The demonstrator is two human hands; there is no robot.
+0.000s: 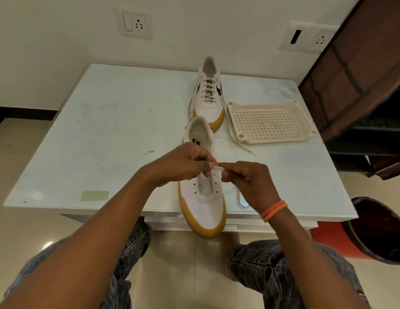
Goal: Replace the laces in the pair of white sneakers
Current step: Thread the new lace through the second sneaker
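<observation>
Home room: wall sockets (136, 24), tiled floor (27, 157), wooden shelf (362, 74).

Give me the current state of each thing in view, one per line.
Near white gum-soled sneaker: unlaced, eyelets empty, toe overhanging the table edge.
Far white gum-soled sneaker: laced, upright.
White flat shoelace: end pinched between both hands.
Cream perforated plastic tray: empty, flat on table.
Left hand: pinching lace.
Right hand: pinching lace.

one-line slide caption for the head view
Both hands pinch a white lace over the unlaced near sneaker; the far sneaker is laced.
</observation>
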